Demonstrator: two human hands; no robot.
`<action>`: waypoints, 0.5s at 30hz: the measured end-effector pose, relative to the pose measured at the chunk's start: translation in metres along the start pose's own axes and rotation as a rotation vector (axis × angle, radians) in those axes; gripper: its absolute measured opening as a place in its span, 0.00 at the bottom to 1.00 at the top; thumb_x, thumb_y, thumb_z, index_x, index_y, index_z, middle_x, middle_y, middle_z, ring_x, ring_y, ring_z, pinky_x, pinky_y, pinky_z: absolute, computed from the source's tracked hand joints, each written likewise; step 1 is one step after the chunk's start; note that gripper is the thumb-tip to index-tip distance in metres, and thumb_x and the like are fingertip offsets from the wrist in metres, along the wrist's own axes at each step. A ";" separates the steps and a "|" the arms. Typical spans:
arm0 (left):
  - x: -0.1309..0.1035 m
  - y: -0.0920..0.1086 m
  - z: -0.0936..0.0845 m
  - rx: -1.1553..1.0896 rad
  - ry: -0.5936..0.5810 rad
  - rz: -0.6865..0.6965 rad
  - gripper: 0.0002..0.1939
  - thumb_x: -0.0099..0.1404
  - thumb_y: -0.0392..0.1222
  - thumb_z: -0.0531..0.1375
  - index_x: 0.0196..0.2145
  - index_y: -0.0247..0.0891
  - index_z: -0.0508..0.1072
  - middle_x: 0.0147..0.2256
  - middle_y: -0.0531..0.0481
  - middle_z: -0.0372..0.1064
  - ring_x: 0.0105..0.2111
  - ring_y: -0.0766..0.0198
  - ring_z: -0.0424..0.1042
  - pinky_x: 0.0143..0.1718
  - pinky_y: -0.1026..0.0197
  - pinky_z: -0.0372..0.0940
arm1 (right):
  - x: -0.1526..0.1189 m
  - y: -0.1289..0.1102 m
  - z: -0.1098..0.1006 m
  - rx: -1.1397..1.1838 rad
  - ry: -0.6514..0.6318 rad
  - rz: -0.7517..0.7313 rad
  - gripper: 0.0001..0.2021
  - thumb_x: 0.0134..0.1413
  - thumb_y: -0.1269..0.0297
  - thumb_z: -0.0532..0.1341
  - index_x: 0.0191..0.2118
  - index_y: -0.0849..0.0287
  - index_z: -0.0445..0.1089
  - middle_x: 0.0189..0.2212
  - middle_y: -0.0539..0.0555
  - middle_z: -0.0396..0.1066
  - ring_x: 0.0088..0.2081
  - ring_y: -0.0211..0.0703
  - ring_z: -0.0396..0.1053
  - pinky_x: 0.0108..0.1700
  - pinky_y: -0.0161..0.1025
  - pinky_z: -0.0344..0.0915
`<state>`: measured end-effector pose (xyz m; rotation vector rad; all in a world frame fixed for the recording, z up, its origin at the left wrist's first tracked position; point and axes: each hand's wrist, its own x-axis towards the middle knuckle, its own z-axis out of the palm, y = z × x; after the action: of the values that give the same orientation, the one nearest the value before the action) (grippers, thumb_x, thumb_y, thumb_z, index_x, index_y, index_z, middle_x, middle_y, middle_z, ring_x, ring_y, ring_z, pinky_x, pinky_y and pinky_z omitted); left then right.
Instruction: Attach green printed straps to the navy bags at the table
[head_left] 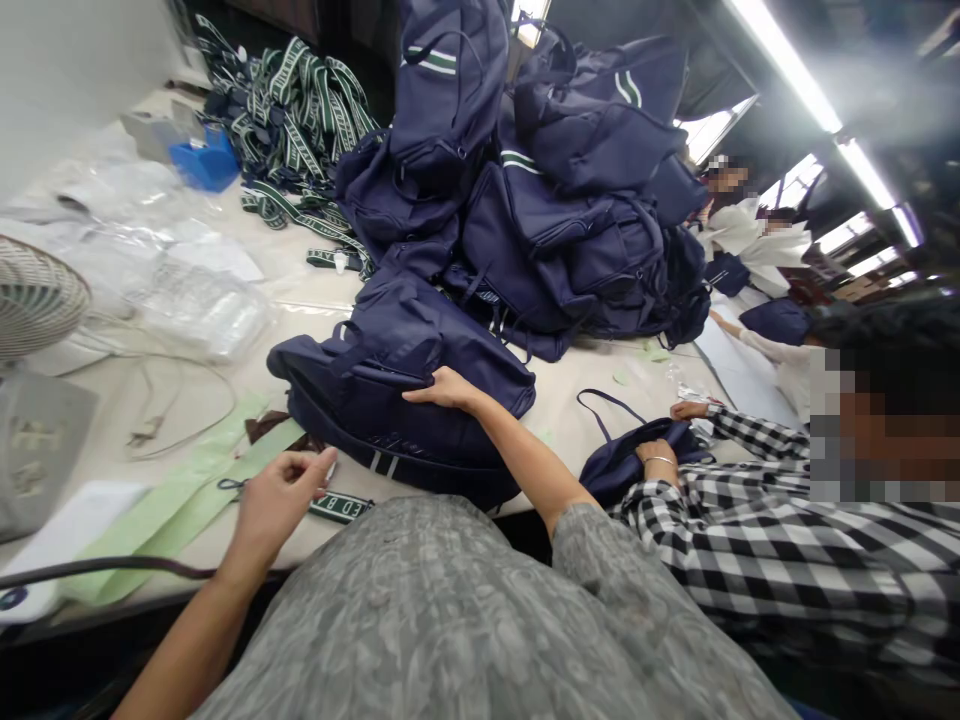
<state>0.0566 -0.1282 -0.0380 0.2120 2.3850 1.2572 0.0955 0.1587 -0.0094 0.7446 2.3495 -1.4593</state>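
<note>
Navy bag (390, 400) on cluttered cream worktable (592, 385)

garment: grey top (465, 610) with faint pale floral print | sleeves: short, right sleeve (592, 540) ends at elbow | forearms bare | left hand (274, 500): no rings or watch seen | right hand (446, 388): no jewellery seen
</note>
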 end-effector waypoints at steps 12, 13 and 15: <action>0.008 0.009 0.086 -0.314 -0.277 -0.321 0.16 0.56 0.54 0.61 0.27 0.37 0.68 0.21 0.47 0.67 0.22 0.57 0.71 0.25 0.56 0.70 | 0.021 0.018 0.006 0.206 -0.144 0.042 0.29 0.32 0.47 0.74 0.38 0.64 0.74 0.35 0.56 0.76 0.35 0.48 0.75 0.33 0.37 0.72; 0.008 0.009 0.086 -0.357 -0.273 -0.318 0.13 0.58 0.50 0.60 0.27 0.36 0.68 0.22 0.47 0.68 0.23 0.58 0.72 0.27 0.57 0.71 | 0.020 0.018 0.006 0.214 -0.147 0.046 0.29 0.32 0.47 0.73 0.39 0.64 0.74 0.35 0.56 0.76 0.35 0.48 0.75 0.33 0.37 0.72; 0.009 0.008 0.085 -0.405 -0.304 -0.308 0.09 0.59 0.44 0.59 0.28 0.35 0.69 0.25 0.44 0.71 0.26 0.59 0.73 0.31 0.58 0.71 | 0.018 0.017 0.006 0.223 -0.144 0.052 0.29 0.33 0.47 0.73 0.39 0.64 0.74 0.36 0.56 0.76 0.35 0.48 0.75 0.33 0.37 0.72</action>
<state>0.0861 -0.0575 -0.0764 -0.0822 1.7836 1.4071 0.0900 0.1642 -0.0330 0.7212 2.0701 -1.7099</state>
